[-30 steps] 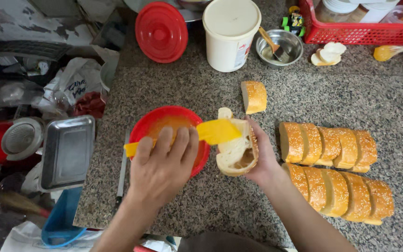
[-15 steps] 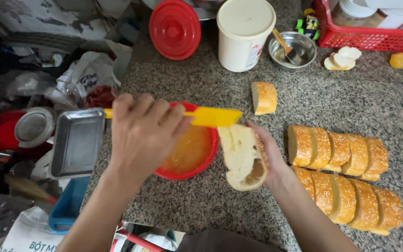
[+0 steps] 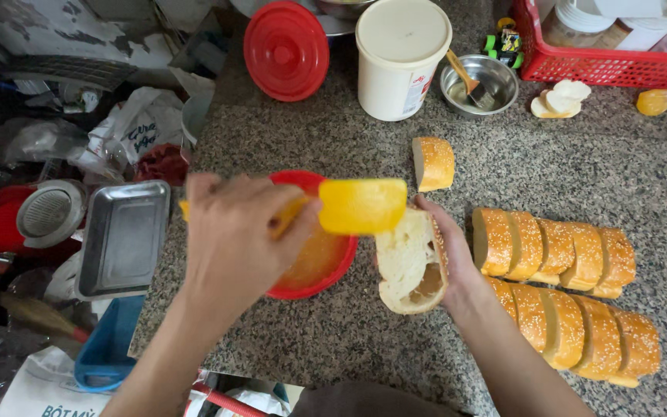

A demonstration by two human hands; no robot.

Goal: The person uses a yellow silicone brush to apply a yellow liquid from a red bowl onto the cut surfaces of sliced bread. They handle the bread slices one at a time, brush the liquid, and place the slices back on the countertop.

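My left hand (image 3: 235, 239) grips a yellow spatula (image 3: 360, 205) by its handle, blade level above the rim of a red bowl (image 3: 312, 284) of orange spread. My right hand (image 3: 457, 262) cups a thick bread slice (image 3: 407, 259) from behind, its cut face turned up and partly smeared orange at the near end. The spatula blade hovers just over the top edge of that slice.
Two rows of sliced sesame loaf (image 3: 553, 249) lie to the right, one end piece (image 3: 434, 163) behind. A white tub (image 3: 400, 66), red lid (image 3: 286, 51), small steel bowl (image 3: 479, 83) and red basket (image 3: 604, 66) stand at the back. A steel tray (image 3: 123, 235) sits left, past the counter edge.
The spatula has lifted out of the red bowl and swung right, level over the bread. The slice in my right hand has tilted its cut face more upward.
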